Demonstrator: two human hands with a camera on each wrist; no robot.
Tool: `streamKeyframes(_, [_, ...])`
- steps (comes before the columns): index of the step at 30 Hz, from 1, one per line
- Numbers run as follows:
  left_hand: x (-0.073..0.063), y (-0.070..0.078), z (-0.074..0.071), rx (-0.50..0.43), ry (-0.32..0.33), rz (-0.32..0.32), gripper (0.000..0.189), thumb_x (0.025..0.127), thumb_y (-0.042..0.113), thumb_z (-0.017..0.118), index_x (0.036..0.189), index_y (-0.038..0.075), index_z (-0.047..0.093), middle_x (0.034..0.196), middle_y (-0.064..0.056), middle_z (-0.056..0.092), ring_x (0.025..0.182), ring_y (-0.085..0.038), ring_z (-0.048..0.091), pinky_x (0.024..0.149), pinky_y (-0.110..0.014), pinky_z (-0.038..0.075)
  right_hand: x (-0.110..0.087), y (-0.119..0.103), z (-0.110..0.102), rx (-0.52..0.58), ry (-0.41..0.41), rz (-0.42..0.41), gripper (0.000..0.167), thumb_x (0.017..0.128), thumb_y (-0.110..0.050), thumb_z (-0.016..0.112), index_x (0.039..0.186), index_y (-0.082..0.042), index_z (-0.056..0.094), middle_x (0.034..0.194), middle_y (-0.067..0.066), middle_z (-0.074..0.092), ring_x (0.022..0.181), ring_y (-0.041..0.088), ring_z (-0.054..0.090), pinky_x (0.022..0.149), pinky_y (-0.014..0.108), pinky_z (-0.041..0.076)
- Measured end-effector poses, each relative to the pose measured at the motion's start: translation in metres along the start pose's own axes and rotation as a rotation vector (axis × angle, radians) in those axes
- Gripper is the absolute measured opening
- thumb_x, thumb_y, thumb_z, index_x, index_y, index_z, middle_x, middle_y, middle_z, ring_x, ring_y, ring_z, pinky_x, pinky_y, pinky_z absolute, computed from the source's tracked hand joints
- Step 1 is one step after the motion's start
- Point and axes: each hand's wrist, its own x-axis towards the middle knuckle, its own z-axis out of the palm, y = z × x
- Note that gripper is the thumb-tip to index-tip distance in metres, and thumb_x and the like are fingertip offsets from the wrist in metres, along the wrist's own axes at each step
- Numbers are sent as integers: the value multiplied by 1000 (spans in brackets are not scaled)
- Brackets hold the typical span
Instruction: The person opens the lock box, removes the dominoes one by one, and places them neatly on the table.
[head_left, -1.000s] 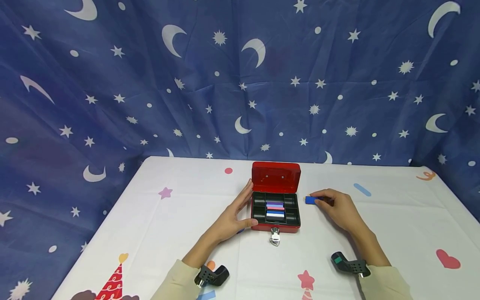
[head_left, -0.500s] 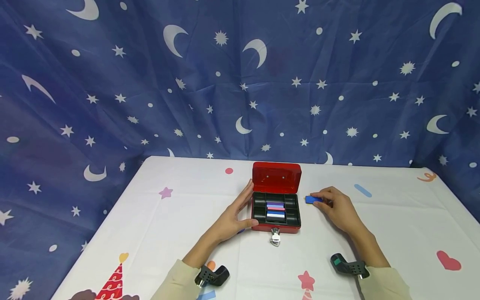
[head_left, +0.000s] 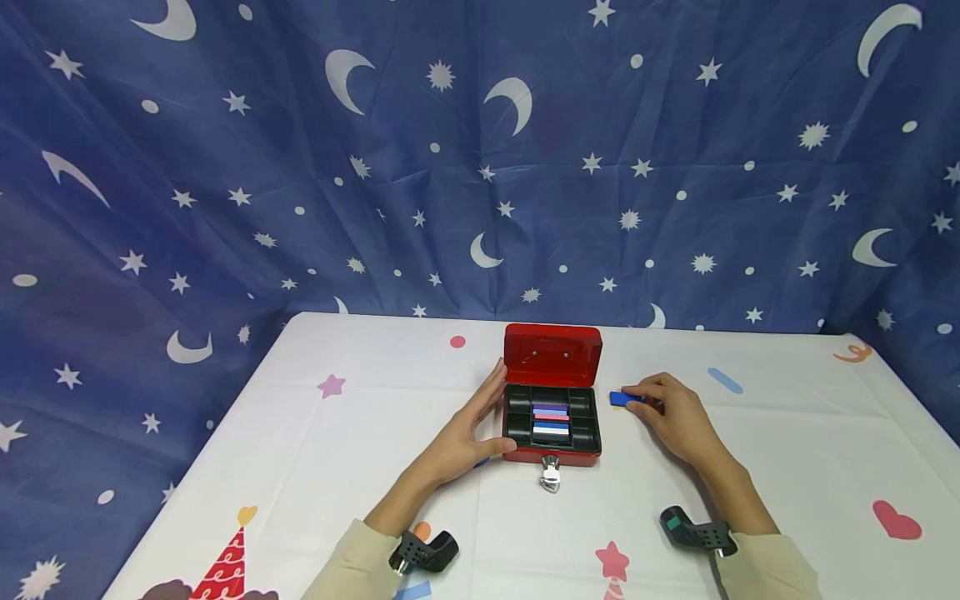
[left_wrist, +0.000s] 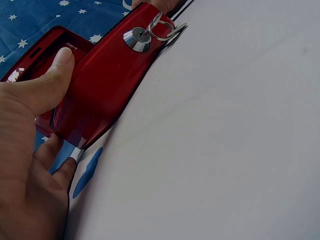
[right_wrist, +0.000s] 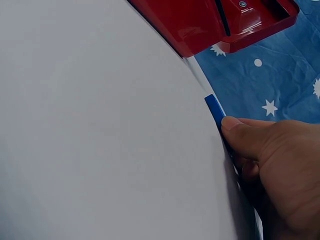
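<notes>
A red cash box (head_left: 551, 457) stands with its lid raised, showing a black tray (head_left: 517, 429) divided into compartments. Several thin coloured pieces (head_left: 551, 412), purple, pink, blue and white, fill the middle compartments. My left hand (head_left: 457, 446) rests along the box's left side, fingers extended and thumb at the front left corner; in the left wrist view that thumb (left_wrist: 62, 57) lies against the box's upper edge. To the right of the box, my right hand (head_left: 675, 417) pinches a flat blue block (head_left: 622, 399) between thumb and fingers, low at the tabletop. The hand hides the block's right end.
A key with a ring (left_wrist: 162, 30) sits in the lock at the box's front. The white tablecloth (head_left: 375, 467) carries printed shapes. A blue curtain (head_left: 420, 125) with moons and stars hangs behind the table.
The blue block has tilted slightly in my right hand, which otherwise barely moved. My left hand and the box stay put.
</notes>
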Motion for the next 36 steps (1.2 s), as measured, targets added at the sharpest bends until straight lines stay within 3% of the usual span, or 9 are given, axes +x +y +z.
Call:
streamKeyframes(24, [0,0,0,-3,-1,-1,95,80,1,74,153,6,14,160,-4,6,142,-22,20,113,-41,21,0,-3,-1,-4,-13,8,29,84,-7,72,113,-2,70,103,16,59,87,28,54,80,46,51])
streamKeyframes(29, [0,0,0,-3,-4,6,95,80,1,74,153,6,14,160,-4,6,143,-23,19,113,-41,21,1,-5,-5,-8,-19,11,31,85,-9,73,115,-2,69,102,15,59,82,24,52,73,40,50])
streamKeyframes(36, [0,1,-1,3,-1,5,95,80,0,73,153,5,14,160,-5,6,142,-23,20,113,-41,22,4,-18,-16,-14,53,-27,32,84,-8,73,116,-2,68,102,15,61,75,21,50,62,31,46])
